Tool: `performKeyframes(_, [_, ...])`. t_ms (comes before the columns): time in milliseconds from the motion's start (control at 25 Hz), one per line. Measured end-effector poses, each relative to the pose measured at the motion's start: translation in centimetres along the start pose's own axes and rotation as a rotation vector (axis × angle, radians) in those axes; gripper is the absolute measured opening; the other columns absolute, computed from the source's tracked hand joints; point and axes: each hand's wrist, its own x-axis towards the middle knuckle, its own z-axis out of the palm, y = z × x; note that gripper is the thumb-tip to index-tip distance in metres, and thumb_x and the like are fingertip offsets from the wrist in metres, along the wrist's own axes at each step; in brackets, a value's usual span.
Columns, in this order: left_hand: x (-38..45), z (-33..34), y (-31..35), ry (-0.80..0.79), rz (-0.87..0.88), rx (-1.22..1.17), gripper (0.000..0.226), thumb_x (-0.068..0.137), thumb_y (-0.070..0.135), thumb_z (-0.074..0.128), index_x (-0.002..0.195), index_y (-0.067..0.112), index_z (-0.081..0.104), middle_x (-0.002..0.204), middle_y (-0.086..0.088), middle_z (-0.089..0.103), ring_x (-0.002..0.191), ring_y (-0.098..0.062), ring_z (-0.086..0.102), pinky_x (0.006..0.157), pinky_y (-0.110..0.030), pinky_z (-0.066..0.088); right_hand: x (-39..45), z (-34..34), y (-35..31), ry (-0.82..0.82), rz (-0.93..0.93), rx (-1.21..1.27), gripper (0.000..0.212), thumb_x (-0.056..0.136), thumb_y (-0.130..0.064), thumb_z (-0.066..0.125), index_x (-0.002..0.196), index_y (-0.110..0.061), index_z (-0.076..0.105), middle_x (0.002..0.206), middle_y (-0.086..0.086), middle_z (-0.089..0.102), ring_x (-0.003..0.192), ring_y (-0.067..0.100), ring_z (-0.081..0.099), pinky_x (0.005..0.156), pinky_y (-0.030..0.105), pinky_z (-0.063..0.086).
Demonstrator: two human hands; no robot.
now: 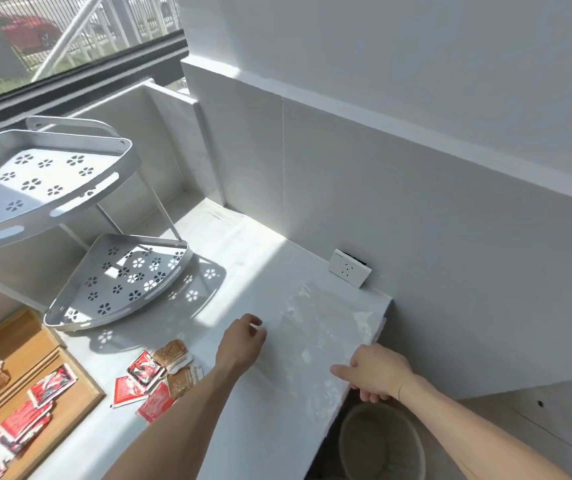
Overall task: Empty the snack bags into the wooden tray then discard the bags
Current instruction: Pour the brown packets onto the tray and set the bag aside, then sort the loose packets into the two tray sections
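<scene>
A clear plastic bag (315, 341) lies flat on the white counter near its right end. My left hand (241, 344) pinches the bag's left edge between thumb and fingers. My right hand (378, 372) grips the bag's right side at the counter's edge. A wooden tray (85, 386) at the lower left holds red snack packets (23, 422) and a brown one. More red and brown snack packets (154, 379) lie loose on the counter between the tray and my left forearm.
A white two-tier corner rack (118, 278) with flower cut-outs stands at the back left. A wall socket (349, 267) sits on the wall by the counter. A round waste bin (381, 445) stands on the floor below the counter's right end.
</scene>
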Motion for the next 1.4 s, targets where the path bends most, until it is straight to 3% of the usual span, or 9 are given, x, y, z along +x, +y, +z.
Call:
performKeyframes(80, [-0.3, -0.9, -0.7, 0.027, -0.001, -0.020, 0.027, 0.090, 0.031, 0.054, 0.115, 0.023, 0.060, 0.101, 0.003, 0.061, 0.087, -0.016, 0.060, 0.073, -0.031, 0.050, 0.4, -1.7, -1.6, 0.106, -0.106, -0.172, 0.050, 0.086, -0.061, 0.043, 0.073, -0.017, 0.065, 0.082, 0.001, 0.077, 0.065, 0.015, 0.065, 0.062, 0.028, 0.047])
performKeyframes(160, [-0.9, -2.2, -1.7, 0.050, 0.013, -0.020, 0.026, 0.089, 0.031, 0.056, 0.113, 0.023, 0.062, 0.101, 0.005, 0.060, 0.090, -0.015, 0.059, 0.076, -0.031, 0.049, 1.3, -2.8, -3.7, 0.176, -0.201, -0.252, 0.039, 0.086, -0.056, 0.046, 0.088, -0.023, 0.067, 0.092, -0.003, 0.073, 0.082, 0.017, 0.066, 0.067, 0.029, 0.045])
performKeyframes(320, [-3.0, -5.2, -5.0, 0.119, -0.003, -0.012, 0.026, 0.085, 0.034, 0.061, 0.109, 0.024, 0.065, 0.101, 0.008, 0.063, 0.090, -0.012, 0.061, 0.079, -0.030, 0.049, 3.2, -2.6, -9.1, 0.211, -0.405, -0.317, 0.027, 0.085, -0.048, 0.050, 0.093, -0.029, 0.066, 0.092, -0.006, 0.071, 0.087, 0.017, 0.066, 0.070, 0.030, 0.045])
performKeyframes(520, [-7.1, -9.1, -9.9, 0.231, -0.143, -0.043, 0.024, 0.080, 0.029, 0.064, 0.104, 0.027, 0.065, 0.098, 0.012, 0.064, 0.090, -0.012, 0.061, 0.074, -0.024, 0.047, 5.4, -0.6, -16.5, 0.143, -0.620, -0.381, 0.022, 0.082, -0.044, 0.054, 0.095, -0.031, 0.066, 0.101, -0.006, 0.070, 0.096, 0.017, 0.064, 0.075, 0.029, 0.045])
performKeyframes(720, [-10.1, -11.1, -14.0, 0.287, -0.304, -0.051, 0.029, 0.077, 0.036, 0.068, 0.105, 0.028, 0.068, 0.103, 0.005, 0.065, 0.095, -0.017, 0.063, 0.082, -0.032, 0.053, 7.0, 1.9, -23.1, 0.156, -0.808, -0.462, 0.031, 0.087, -0.043, 0.056, 0.114, -0.030, 0.061, 0.116, -0.007, 0.065, 0.109, 0.016, 0.059, 0.081, 0.030, 0.045])
performKeyframes(880, [-10.2, -11.1, -14.6, 0.297, -0.274, 0.043, 0.037, 0.075, 0.047, 0.069, 0.110, 0.034, 0.068, 0.109, 0.006, 0.065, 0.104, -0.016, 0.060, 0.088, -0.037, 0.051, 8.4, 3.4, -26.7, 0.124, -0.866, -0.455, 0.046, 0.086, -0.041, 0.062, 0.130, -0.029, 0.054, 0.126, -0.002, 0.060, 0.117, 0.020, 0.055, 0.091, 0.036, 0.048])
performKeyframes(1080, [-8.2, -9.3, -13.4, 0.206, -0.092, 0.280, 0.047, 0.079, 0.059, 0.061, 0.120, 0.036, 0.064, 0.115, 0.007, 0.062, 0.114, -0.021, 0.049, 0.092, -0.037, 0.039, 10.0, 5.0, -28.8, 0.069, -0.862, -0.491, 0.059, 0.085, -0.040, 0.065, 0.140, -0.029, 0.046, 0.134, 0.001, 0.052, 0.123, 0.024, 0.047, 0.095, 0.039, 0.047])
performKeyframes(1240, [-6.9, -8.4, -12.9, 0.211, 0.015, 0.339, 0.044, 0.083, 0.051, 0.062, 0.125, 0.035, 0.061, 0.119, 0.002, 0.061, 0.111, -0.025, 0.050, 0.091, -0.038, 0.036, 10.9, 5.6, -29.0, 0.079, -0.893, -0.505, 0.049, 0.084, -0.042, 0.065, 0.130, -0.030, 0.053, 0.129, 0.001, 0.050, 0.119, 0.023, 0.046, 0.093, 0.039, 0.048])
performKeyframes(1400, [-6.3, -7.5, -12.9, 0.182, -0.016, 0.380, 0.044, 0.083, 0.046, 0.062, 0.123, 0.028, 0.061, 0.117, -0.004, 0.060, 0.108, -0.029, 0.051, 0.085, -0.039, 0.039, 11.2, 5.9, -28.7, 0.103, -0.880, -0.482, 0.039, 0.081, -0.037, 0.068, 0.117, -0.025, 0.058, 0.123, 0.002, 0.051, 0.113, 0.025, 0.048, 0.086, 0.039, 0.049])
